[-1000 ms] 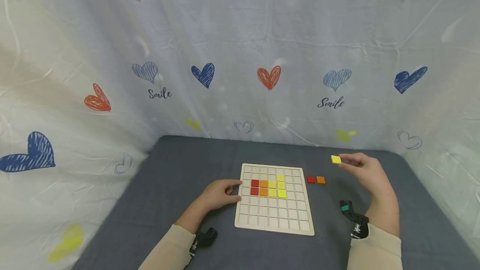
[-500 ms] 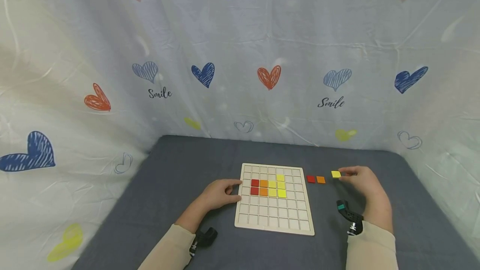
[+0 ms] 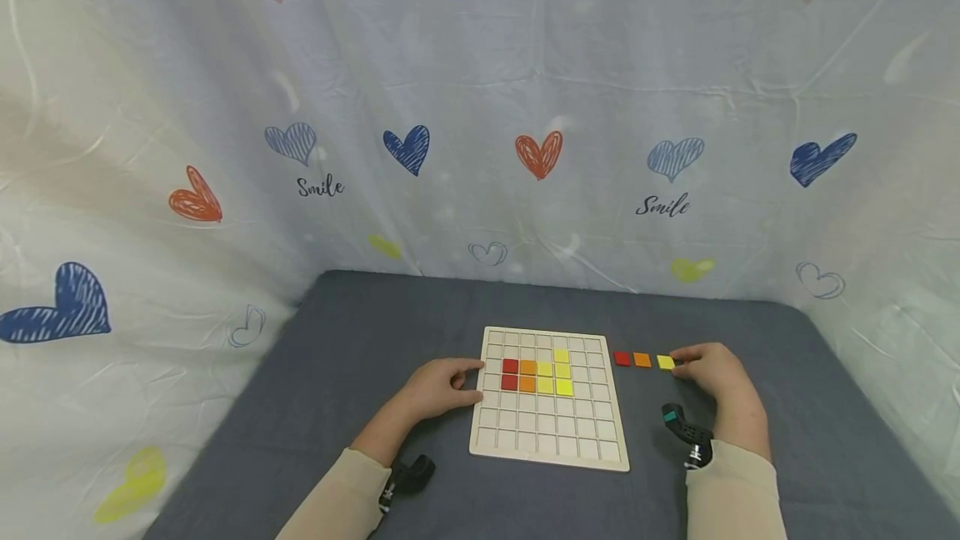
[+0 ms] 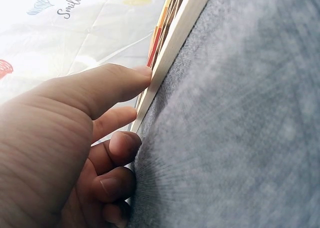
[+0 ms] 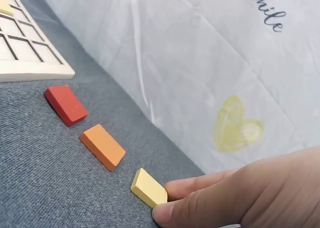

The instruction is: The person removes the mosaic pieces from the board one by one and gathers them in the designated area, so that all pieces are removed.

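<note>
A pale wooden grid board (image 3: 549, 446) lies flat, with red, orange and yellow square tiles set in some of its cells. My left hand (image 3: 432, 388) rests at its left side, the thumb and index fingertips touching the edge. In the left wrist view the thumb (image 4: 120, 83) presses on the board's side (image 4: 172, 50) while the other fingers curl beneath. My right hand (image 3: 712, 373) pinches a yellow tile (image 5: 149, 189) between thumb and finger, down at the cloth. That tile extends a row with an orange tile (image 5: 103, 146) and a red tile (image 5: 65, 105).
A dark grey cloth (image 3: 360, 323) covers the table. Behind it hangs a pale curtain (image 3: 480, 207) printed with hearts and the word Smile. A black wrist device sits on each forearm.
My right hand has come down and slightly left with the yellow tile, bringing it from above the cloth into line beside the orange one. My left hand and the board have stayed still.
</note>
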A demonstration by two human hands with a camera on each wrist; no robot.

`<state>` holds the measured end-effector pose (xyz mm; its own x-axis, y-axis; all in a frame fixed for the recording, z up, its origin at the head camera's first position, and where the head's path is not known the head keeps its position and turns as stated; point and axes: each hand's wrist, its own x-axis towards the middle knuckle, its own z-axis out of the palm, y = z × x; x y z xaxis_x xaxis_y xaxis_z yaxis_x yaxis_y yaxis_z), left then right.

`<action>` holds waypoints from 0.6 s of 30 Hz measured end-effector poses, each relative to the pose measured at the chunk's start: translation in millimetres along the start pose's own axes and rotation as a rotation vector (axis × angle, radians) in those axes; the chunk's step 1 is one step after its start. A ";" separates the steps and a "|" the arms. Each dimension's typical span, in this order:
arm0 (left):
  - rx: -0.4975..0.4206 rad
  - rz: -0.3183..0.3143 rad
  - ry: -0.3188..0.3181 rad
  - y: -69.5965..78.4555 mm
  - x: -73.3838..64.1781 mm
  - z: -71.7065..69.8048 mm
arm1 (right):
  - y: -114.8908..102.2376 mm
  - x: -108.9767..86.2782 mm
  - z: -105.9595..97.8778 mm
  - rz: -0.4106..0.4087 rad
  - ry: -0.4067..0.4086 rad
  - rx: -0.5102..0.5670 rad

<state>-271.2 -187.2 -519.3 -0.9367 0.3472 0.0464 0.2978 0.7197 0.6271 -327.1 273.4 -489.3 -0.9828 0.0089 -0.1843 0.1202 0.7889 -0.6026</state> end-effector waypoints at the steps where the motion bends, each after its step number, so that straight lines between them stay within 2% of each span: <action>1: -0.001 -0.001 0.000 0.5 0.2 0.0 | -0.3 0.0 0.3 0.002 0.000 0.002; 7: -0.007 0.002 0.000 0.5 -0.1 0.2 | -3.3 -1.0 -2.6 0.001 -0.003 -0.003; 11: -0.007 -0.002 -0.004 -0.1 0.0 0.4 | -7.8 -4.0 -8.1 -0.026 0.002 -0.021; 18: -0.004 -0.008 -0.002 0.0 0.5 0.1 | -25.6 -13.2 -17.0 -0.099 0.034 0.009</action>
<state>-271.6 -186.9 -519.4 -0.9386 0.3426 0.0400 0.2897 0.7200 0.6306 -319.5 263.5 -458.3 -0.9941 -0.0474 -0.0971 0.0236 0.7813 -0.6238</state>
